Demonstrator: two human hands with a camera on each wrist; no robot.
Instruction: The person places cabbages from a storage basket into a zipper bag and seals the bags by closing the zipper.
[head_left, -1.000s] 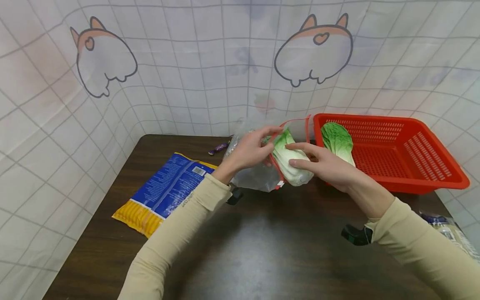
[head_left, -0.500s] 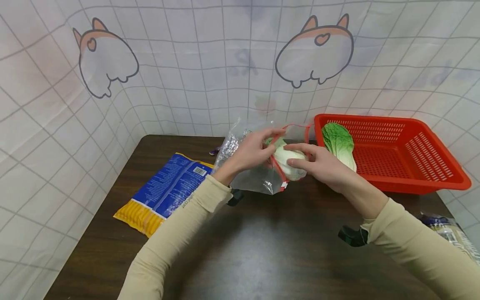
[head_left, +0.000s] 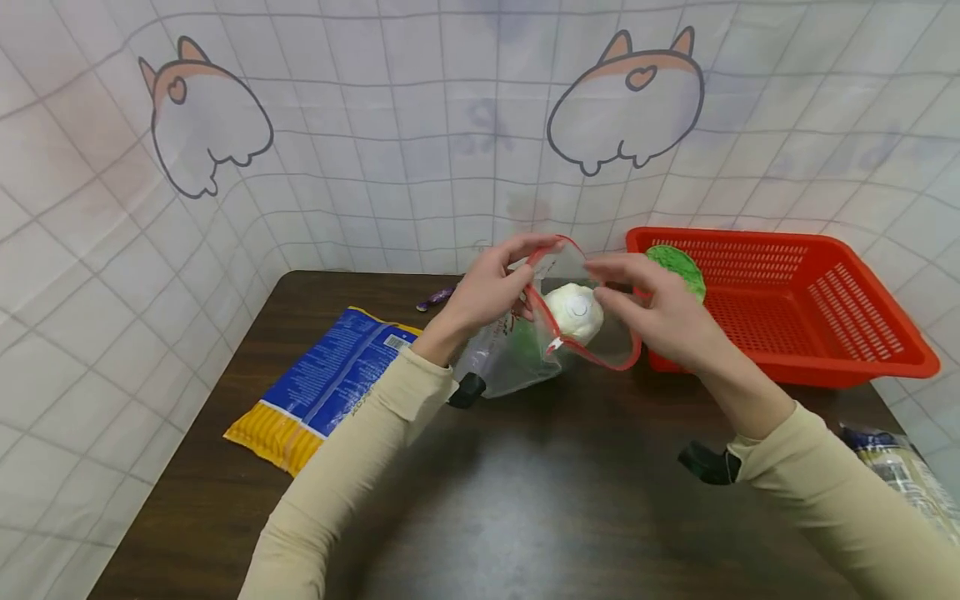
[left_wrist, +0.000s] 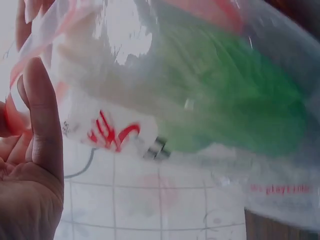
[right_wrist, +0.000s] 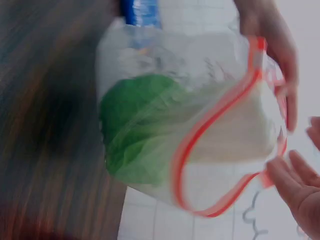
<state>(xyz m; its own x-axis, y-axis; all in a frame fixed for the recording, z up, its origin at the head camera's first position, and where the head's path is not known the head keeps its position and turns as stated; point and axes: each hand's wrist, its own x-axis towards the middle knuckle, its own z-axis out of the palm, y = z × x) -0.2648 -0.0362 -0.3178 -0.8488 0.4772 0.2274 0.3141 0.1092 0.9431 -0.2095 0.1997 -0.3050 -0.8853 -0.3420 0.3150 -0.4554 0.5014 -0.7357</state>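
A clear zip bag [head_left: 501, 367] with a red-edged mouth and white slider stands tilted in the middle of the table. Inside it lies a Chinese cabbage [head_left: 573, 311], its white base facing the mouth and its green leaves [right_wrist: 135, 125] deeper in, seen through the plastic. My left hand [head_left: 489, 287] pinches the red rim on the left side. Beside the mouth, my right hand [head_left: 660, 312] has thumb and fingers apart; in the right wrist view its fingertips [right_wrist: 276, 172] are right at the red rim.
Right of the bag is a red plastic basket [head_left: 750, 237] with another leafy cabbage [head_left: 678, 268] at its left end. A blue and yellow packet [head_left: 330, 379] lies left, a small purple-wrapped item [head_left: 435, 298] behind, and a clear package [head_left: 900, 471] at the right edge.
The cabbage has gone leaf-first from my right hand into the bag. My right hand has let go of it and moved to the right side of the mouth, which now gapes wider.
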